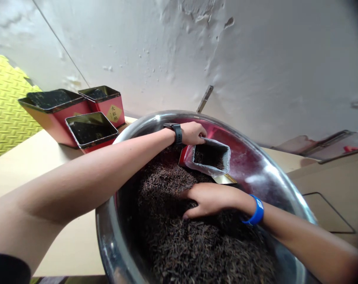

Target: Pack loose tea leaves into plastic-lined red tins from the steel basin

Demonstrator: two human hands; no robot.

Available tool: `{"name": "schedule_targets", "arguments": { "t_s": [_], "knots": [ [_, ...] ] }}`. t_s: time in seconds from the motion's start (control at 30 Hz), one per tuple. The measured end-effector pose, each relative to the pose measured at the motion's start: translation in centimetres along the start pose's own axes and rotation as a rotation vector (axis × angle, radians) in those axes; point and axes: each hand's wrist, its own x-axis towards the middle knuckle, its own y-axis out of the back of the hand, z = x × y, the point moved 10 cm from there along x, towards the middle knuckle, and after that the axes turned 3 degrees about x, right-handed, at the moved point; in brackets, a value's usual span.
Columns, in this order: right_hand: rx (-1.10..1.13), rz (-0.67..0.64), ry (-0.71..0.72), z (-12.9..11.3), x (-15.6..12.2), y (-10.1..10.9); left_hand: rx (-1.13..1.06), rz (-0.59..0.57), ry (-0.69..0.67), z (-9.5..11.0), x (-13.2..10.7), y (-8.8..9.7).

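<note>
A large steel basin [116, 252] holds a heap of dark loose tea leaves [196, 244]. My left hand [193, 133], with a black watch on the wrist, pinches the rim of an open foil pouch [210, 157] that is part filled with tea and lies tilted on the heap. My right hand [210, 199], with a blue wristband, rests in the leaves just below the pouch, fingers curled and partly buried. A gold-coloured scoop [224, 180] shows between that hand and the pouch; I cannot tell whether my hand grips it.
Three red open tins [92, 130] filled with dark tea stand at the back left on the pale tabletop [28, 165]. A peeling white wall [256, 59] rises close behind the basin. A yellow foam mat [4, 106] lies far left. A tray-like object [332, 146] sits at right.
</note>
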Motion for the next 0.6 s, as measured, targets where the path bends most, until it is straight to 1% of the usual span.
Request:
{"name": "schedule_targets", "arguments": {
  "t_s": [0.07,0.1,0.17,0.23,0.27,0.33,0.37,0.4,0.43,0.5,0.53,0.6],
  "knots": [
    [-0.062,0.049,-0.016,-0.3,-0.4,1.0,0.004,-0.005,0.002,0.0,0.0,0.0],
    [-0.080,0.096,-0.037,-0.4,-0.7,1.8,0.006,-0.008,0.007,0.0,0.0,0.0],
    [-0.076,0.236,-0.085,-0.4,-1.7,4.1,0.010,-0.016,0.020,0.0,0.0,0.0],
    [-0.049,0.430,-0.132,0.0,-3.3,6.9,0.004,-0.017,0.026,0.1,0.0,0.0],
    [-0.048,0.547,-0.159,0.5,-4.3,8.4,-0.001,-0.014,0.021,0.1,0.0,0.0],
    [-0.085,0.787,-0.239,2.1,-6.5,11.1,-0.013,-0.002,0.011,0.2,0.1,0.0],
    [-0.112,0.886,-0.283,3.1,-7.6,12.0,-0.017,0.004,0.009,0.2,0.1,0.0],
    [-0.137,0.959,-0.320,4.0,-8.3,12.6,-0.018,0.009,0.006,0.2,0.1,0.0],
    [-0.157,1.006,-0.345,4.8,-8.8,12.9,-0.014,0.013,0.006,0.1,0.2,0.0],
    [-0.173,1.056,-0.341,5.6,-9.2,13.2,0.000,0.016,0.008,0.0,0.3,0.0],
    [-0.168,1.081,-0.313,5.4,-9.3,13.2,0.006,0.018,0.009,-0.1,0.3,0.0],
    [-0.139,1.148,-0.236,4.0,-9.7,13.2,0.005,0.022,0.007,-0.1,0.3,0.1]
  ]
}}
